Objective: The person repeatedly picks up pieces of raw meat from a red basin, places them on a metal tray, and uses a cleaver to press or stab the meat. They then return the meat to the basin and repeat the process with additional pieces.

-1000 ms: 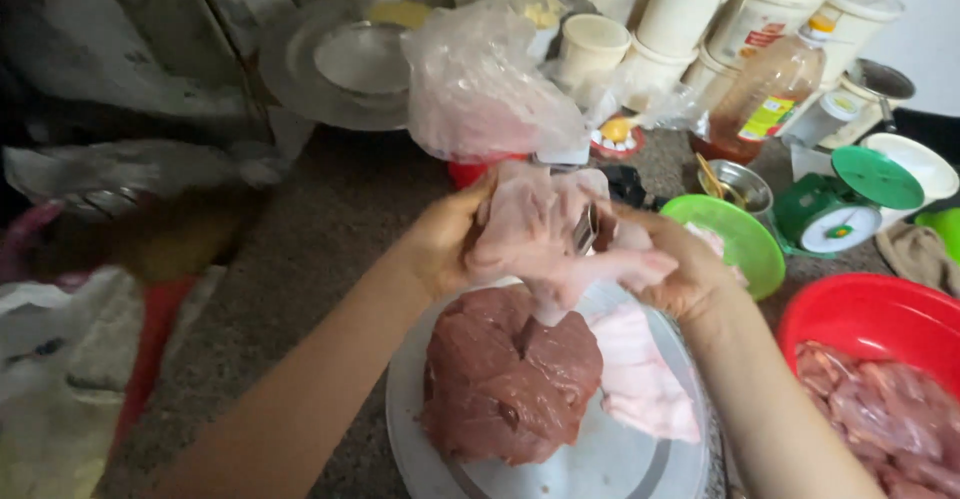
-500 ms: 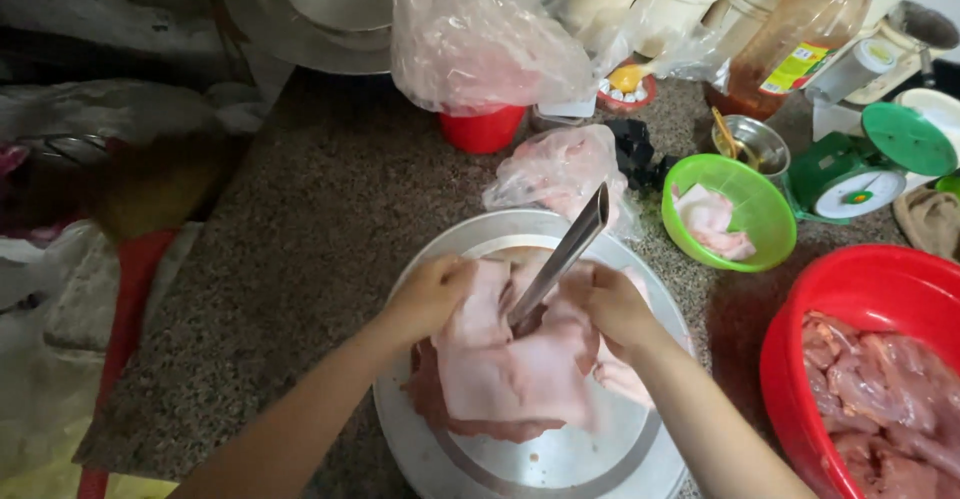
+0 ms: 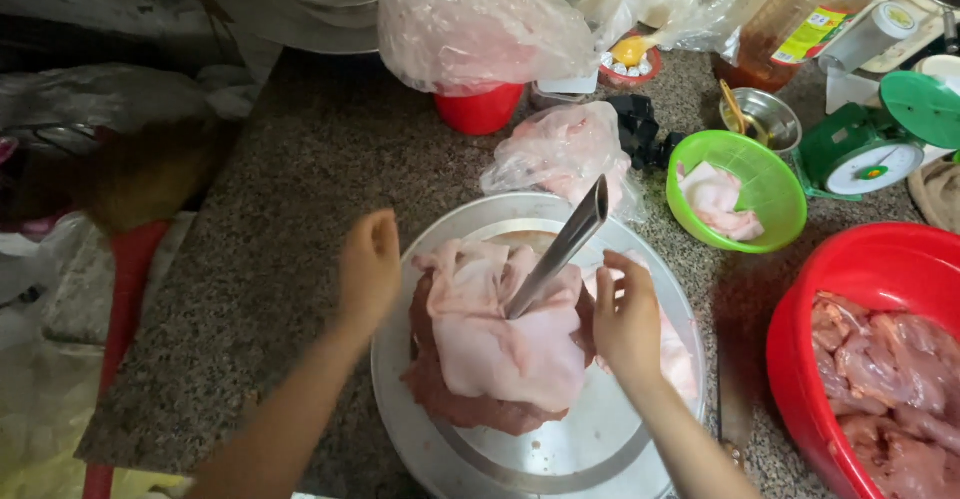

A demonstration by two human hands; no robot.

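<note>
My left hand (image 3: 368, 269) hovers beside the meat (image 3: 495, 344) on the tray (image 3: 590, 449), fingers curled, empty. My right hand (image 3: 628, 319) rests open by the knife (image 3: 560, 249) stuck upright in it.

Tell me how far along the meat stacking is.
Done: a dark meat slab sits on the round tray, with a pale slice threaded over the metal skewer. In hand: the left hand and right hand hover open on either side of the stack, holding nothing. Left: more meat waits in the red basin and the green bowl.
</note>
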